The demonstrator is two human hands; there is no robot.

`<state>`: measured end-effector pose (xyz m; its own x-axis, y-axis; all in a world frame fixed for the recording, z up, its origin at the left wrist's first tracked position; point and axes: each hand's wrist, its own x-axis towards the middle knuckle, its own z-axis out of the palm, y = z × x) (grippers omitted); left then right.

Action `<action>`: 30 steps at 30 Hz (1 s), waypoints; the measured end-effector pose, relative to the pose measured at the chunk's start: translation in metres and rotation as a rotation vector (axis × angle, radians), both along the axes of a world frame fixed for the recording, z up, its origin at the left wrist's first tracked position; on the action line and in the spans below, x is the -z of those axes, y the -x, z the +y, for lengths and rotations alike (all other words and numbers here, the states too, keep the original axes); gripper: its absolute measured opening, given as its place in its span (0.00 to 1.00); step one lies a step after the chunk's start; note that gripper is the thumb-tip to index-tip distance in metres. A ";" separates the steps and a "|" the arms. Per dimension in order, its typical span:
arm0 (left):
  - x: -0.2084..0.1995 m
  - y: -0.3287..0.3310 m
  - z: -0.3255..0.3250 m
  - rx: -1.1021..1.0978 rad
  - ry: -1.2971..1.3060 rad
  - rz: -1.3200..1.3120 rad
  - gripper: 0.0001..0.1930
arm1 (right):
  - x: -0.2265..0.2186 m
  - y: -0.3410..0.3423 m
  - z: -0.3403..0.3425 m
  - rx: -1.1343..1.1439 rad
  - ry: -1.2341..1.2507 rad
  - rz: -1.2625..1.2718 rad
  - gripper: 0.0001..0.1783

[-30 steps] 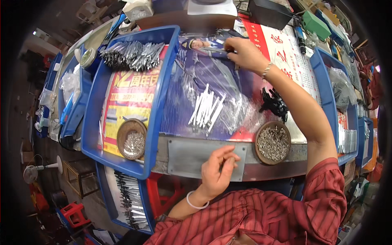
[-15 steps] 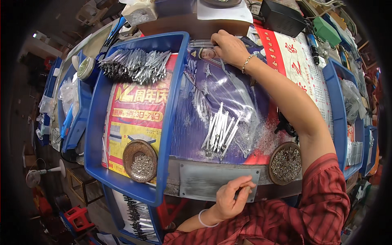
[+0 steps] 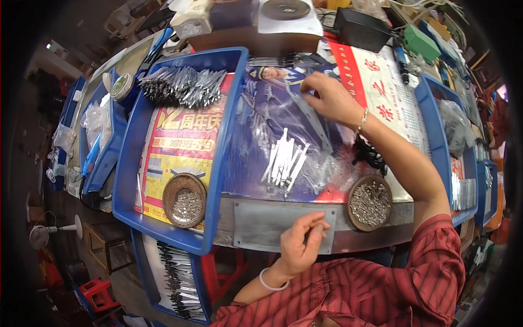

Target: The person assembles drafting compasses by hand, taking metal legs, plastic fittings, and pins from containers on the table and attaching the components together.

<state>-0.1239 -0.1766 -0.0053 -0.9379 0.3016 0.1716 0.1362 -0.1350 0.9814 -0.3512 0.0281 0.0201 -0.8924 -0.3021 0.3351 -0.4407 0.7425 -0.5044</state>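
Note:
My left hand (image 3: 301, 244) hovers over the grey metal plate (image 3: 256, 226) at the table's near edge. Its thumb and fingers are pinched together, and whatever they hold is too small to make out. Farther away, my right hand (image 3: 333, 101) hangs over the printed purple sheet (image 3: 239, 174) with its fingers curled inward; I cannot make out anything in them. Between the two hands lies a loose pile of thin silvery-white rods (image 3: 285, 161). A row of similar rods (image 3: 278, 60) lies at the sheet's far edge. Right of the plate stands a round brown dish (image 3: 351, 218) of tiny metal parts.
On the left, a large blue tray (image 3: 217, 185) holds bundled metal rods (image 3: 185, 87) and another brown dish (image 3: 168, 199) of small parts. Black clip-like pieces (image 3: 370, 155) lie under my right forearm. A black box (image 3: 362, 28) stands at the back. Another blue tray (image 3: 436, 120) borders the right side.
My right hand has drawn back from the row of rods at the far edge, toward me and to the right. The left hand keeps its pinch over the plate. The whole view has shifted slightly.

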 end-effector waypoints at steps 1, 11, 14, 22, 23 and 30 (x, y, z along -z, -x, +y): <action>0.002 -0.001 -0.001 -0.011 0.020 -0.007 0.13 | -0.007 -0.017 -0.001 -0.004 -0.012 -0.013 0.07; -0.004 -0.001 0.004 -0.075 0.083 -0.009 0.09 | -0.082 -0.185 0.005 0.035 0.202 -0.055 0.05; -0.002 -0.003 -0.001 -0.058 0.018 -0.054 0.09 | -0.075 -0.229 0.018 0.049 0.285 -0.039 0.06; -0.035 0.032 -0.025 -0.164 0.283 0.028 0.09 | -0.028 -0.315 0.051 0.252 0.417 -0.192 0.05; -0.039 0.042 -0.030 -0.190 0.382 0.084 0.10 | -0.024 -0.319 0.052 0.254 0.434 -0.174 0.04; -0.023 0.111 -0.035 -0.241 0.902 0.324 0.13 | 0.004 -0.331 0.059 0.335 0.533 -0.178 0.03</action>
<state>-0.2347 -0.2114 0.0180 -0.9397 0.2525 0.2307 0.3419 0.7118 0.6135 -0.0204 0.0873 0.0165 -0.9650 0.1689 0.2007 -0.1048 0.4531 -0.8853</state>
